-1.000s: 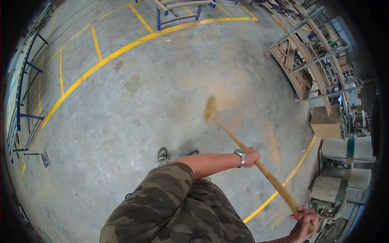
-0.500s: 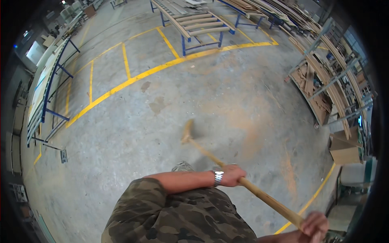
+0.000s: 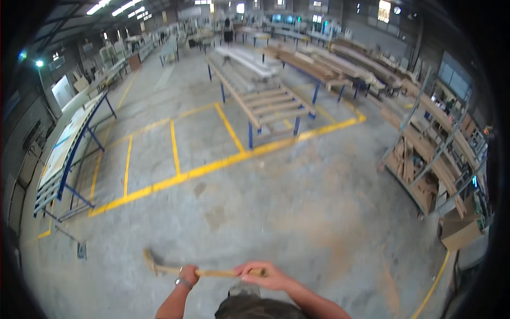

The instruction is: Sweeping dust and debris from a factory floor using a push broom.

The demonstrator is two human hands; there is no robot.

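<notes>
A broom point(image 3: 218, 273) with a long wooden handle lies crosswise in front of me, low over the concrete floor. At its left end, the yellowish broom head point(image 3: 150, 262) is slightly blurred and sits by the floor; I cannot tell whether it touches. My left hand point(image 3: 189, 274), with a metal watch on the wrist, is wrapped round the handle near the head. Farther right, my right hand point(image 3: 264, 274) closes round the handle near its upper end.
Sawdust point(image 3: 332, 239) is spread over the floor to the right. Ahead stands a blue-legged roller table point(image 3: 273, 106) behind a yellow floor line point(image 3: 207, 169). A long bench point(image 3: 66, 146) stands left; at right are a wood rack point(image 3: 419, 170) and a cardboard box point(image 3: 461, 231).
The broom has swung from slanting down to my right to lying crosswise, its head moving left. Both hands have moved left with it. My view has tilted up, showing more of the hall.
</notes>
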